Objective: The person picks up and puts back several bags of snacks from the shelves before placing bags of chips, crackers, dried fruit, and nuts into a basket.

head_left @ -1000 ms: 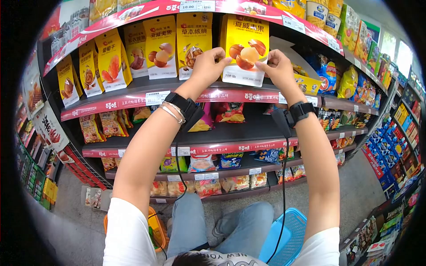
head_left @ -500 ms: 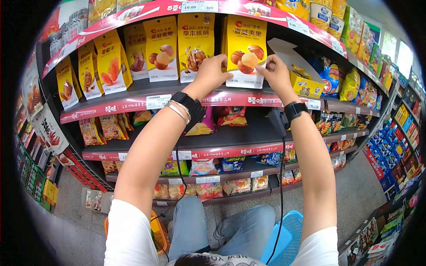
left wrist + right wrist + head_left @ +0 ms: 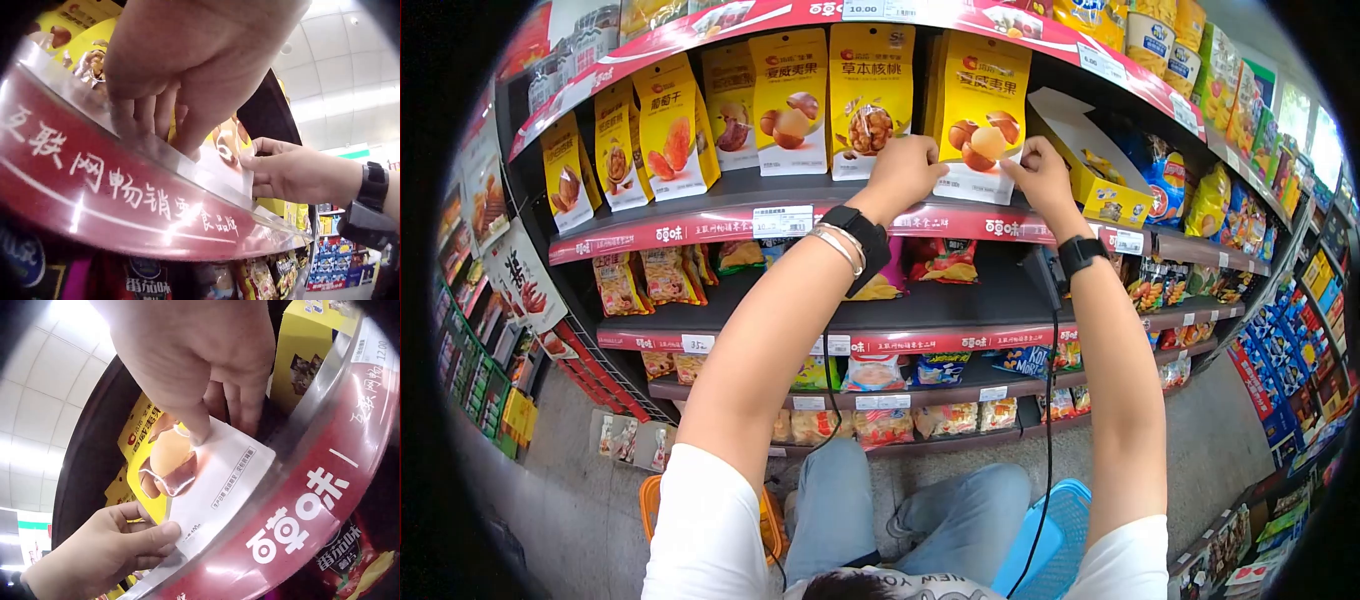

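Observation:
A yellow-and-white nut bag [image 3: 983, 115] stands upright on the upper shelf, in front of a similar bag partly hidden behind it. My left hand [image 3: 904, 176] holds its lower left edge; in the right wrist view the left thumb [image 3: 159, 534] lies on the white front. At the lower right side, my right hand [image 3: 1043, 180] grips the bag, thumb on the front and fingers around the side. The left wrist view shows both hands at the bag's white base [image 3: 228, 172], just behind the red shelf edge [image 3: 112, 187].
A walnut bag [image 3: 870, 100] and several other yellow bags stand to the left. An opened yellow carton [image 3: 1112, 190] is at the right. Snack packets fill parts of the lower shelves. On the floor are a blue basket [image 3: 1068, 515] and an orange basket [image 3: 650, 505].
The bag has moved back from the shelf's front edge, in line with its neighbours. Both hands went with it, and the head view has shifted slightly.

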Demonstrator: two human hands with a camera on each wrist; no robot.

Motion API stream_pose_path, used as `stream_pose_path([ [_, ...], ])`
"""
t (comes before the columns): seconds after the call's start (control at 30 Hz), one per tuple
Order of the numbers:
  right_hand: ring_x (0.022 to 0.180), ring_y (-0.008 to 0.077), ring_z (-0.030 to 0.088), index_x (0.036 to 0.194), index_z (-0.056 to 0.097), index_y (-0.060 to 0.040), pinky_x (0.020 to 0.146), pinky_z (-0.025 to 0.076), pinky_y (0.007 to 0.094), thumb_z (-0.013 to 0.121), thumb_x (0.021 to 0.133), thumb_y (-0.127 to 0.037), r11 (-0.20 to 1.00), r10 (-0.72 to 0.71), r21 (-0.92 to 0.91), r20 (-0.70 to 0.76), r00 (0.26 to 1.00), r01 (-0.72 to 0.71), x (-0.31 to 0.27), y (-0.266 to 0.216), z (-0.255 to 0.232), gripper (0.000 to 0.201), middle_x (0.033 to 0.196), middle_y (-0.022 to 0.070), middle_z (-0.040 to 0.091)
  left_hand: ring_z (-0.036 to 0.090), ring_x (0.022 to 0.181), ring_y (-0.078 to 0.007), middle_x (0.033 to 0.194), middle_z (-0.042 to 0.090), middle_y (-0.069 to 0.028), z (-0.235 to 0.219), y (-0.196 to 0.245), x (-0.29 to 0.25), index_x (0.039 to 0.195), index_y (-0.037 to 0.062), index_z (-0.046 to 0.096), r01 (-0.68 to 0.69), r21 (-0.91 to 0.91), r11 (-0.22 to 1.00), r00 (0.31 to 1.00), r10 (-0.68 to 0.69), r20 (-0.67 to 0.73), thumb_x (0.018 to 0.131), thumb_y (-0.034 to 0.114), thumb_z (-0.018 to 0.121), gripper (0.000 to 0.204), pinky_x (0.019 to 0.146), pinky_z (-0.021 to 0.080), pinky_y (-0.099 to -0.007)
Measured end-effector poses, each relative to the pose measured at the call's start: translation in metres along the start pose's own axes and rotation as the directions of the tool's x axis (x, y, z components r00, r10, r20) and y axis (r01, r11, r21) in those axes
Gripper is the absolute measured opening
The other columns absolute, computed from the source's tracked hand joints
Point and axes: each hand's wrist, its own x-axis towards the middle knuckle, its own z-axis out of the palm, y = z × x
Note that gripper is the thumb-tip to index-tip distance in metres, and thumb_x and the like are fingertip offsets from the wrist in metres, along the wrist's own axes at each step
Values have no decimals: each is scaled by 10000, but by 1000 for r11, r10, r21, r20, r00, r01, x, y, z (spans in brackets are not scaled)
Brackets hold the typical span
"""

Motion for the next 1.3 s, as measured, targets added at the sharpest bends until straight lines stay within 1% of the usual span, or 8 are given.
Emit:
stream_pose_path([
  [0.13, 774, 178, 651, 937, 521, -20, 695, 512, 283, 730, 749, -103, 995, 62, 76, -51, 997, -58, -13, -1, -3, 293, 831, 109, 638, 637, 686, -291, 722, 651, -145, -4, -2, -9, 809, 10, 662, 17, -81, 997, 999, -20, -37, 771, 207, 676, 200, 650, 492, -367],
  [0.17, 775, 193, 662, 947, 532, -20, 688, 521, 299, 734, 748, -109, 995, -74, 51, -175, 982, 84, -17, -2, 0, 297, 857, 124, 642, 651, 699, -282, 745, 666, -144, -7, -2, -12, 823, 17, 669, 1, -60, 998, 997, -5, -71, 780, 189, 655, 178, 657, 503, -357],
  [0.27, 771, 249, 644, 940, 538, -25, 708, 503, 348, 751, 731, -152, 965, -197, -234, -357, 913, 116, -35, -38, 4, 324, 895, 122, 638, 659, 712, -271, 778, 677, -136, -24, -1, -25, 833, 27, 668, 13, -104, 994, 986, -31, -167, 784, 185, 644, 167, 663, 509, -352],
  [0.37, 759, 262, 628, 903, 558, -27, 706, 488, 364, 739, 733, -155, 947, -296, -231, -348, 890, 224, -56, -75, 20, 279, 825, 125, 635, 665, 730, -258, 802, 685, -114, -60, 11, -54, 877, 55, 663, 113, -38, 993, 965, -119, -235, 792, 203, 635, 172, 673, 513, -348],
  [0.57, 670, 121, 639, 824, 610, -20, 637, 496, 249, 694, 776, -102, 959, -129, 249, -37, 991, 134, -126, -126, 106, 127, 749, 69, 660, 664, 695, -236, 822, 689, -92, -114, -3, -152, 907, 73, 655, 331, 42, 943, 932, -320, -172, 795, 219, 642, 185, 648, 509, -341],
  [0.73, 667, 122, 638, 836, 627, -9, 616, 499, 241, 694, 763, -68, 896, -138, 443, 352, 926, -35, -219, -163, 197, 115, 733, 76, 663, 665, 678, -206, 785, 681, -110, -146, -44, -280, 887, 36, 644, 478, 12, 878, 873, -473, -118, 791, 183, 675, 178, 633, 512, -311],
  [0.97, 633, 168, 645, 846, 640, -21, 605, 510, 277, 675, 766, -109, 819, -201, 514, 672, 713, -254, -360, -190, 318, 124, 722, 97, 665, 667, 766, -288, 792, 676, -135, -190, -93, -482, 864, 60, 655, 816, 179, 550, 567, -822, -59, 784, 230, 659, 187, 693, 522, -376],
  [1.3, 763, 194, 664, 883, 638, -29, 669, 507, 318, 682, 779, -150, 874, 35, 202, 882, 471, -443, -506, -174, 436, 165, 811, 79, 679, 647, 756, -362, 749, 645, -209, -161, -149, -701, 822, 58, 674, 942, 283, 181, 198, -980, -31, 787, 255, 623, 207, 687, 513, -445],
])
